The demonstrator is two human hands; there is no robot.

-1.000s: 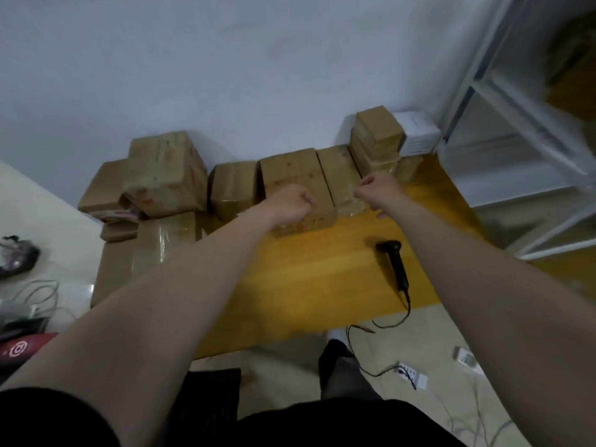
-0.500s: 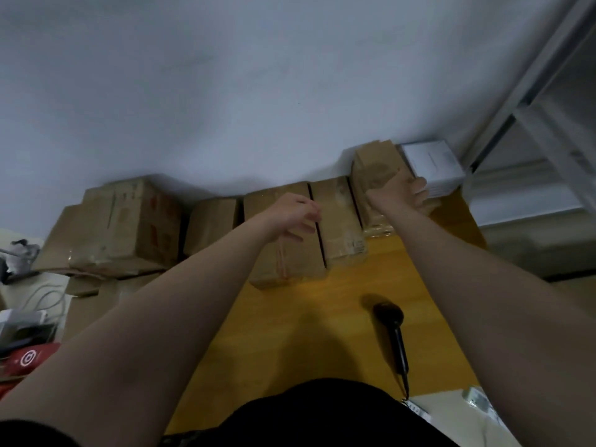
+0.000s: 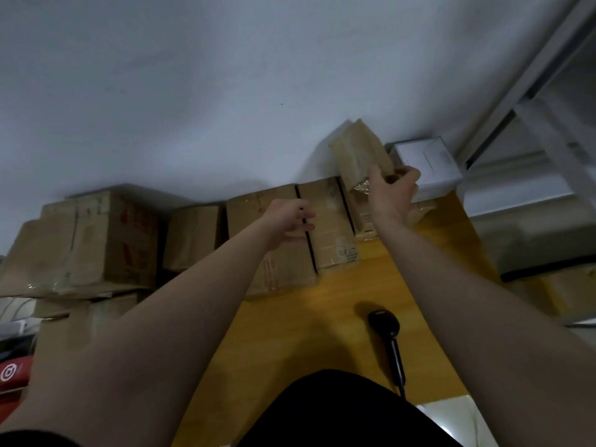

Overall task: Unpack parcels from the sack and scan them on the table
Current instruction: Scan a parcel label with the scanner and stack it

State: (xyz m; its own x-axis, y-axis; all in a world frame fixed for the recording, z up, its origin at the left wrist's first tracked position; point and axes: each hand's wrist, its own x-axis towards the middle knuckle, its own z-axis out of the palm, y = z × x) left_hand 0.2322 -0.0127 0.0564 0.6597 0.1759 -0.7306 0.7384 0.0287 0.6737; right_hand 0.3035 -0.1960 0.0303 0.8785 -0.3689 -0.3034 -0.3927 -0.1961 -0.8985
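My right hand [image 3: 392, 193] grips a small brown cardboard parcel [image 3: 359, 154], lifted and tilted above the back right of the yellow table [image 3: 322, 317]. My left hand [image 3: 290, 222] hovers with loosely curled fingers over two brown parcels [image 3: 329, 227] that lie side by side against the wall; it holds nothing. A black handheld scanner [image 3: 385, 325] lies on the table near the front, its cable running off the edge. No sack is in view.
More brown boxes [image 3: 96, 237] are stacked at the left along the wall. A white box [image 3: 429, 166] sits in the back right corner. A metal shelf frame [image 3: 532, 108] stands to the right. A red item [image 3: 13, 372] lies at the far left.
My right hand has taken the small parcel off the stack at the back right and raised it, tilted. My left hand stayed over the middle parcels. The view tipped further up.
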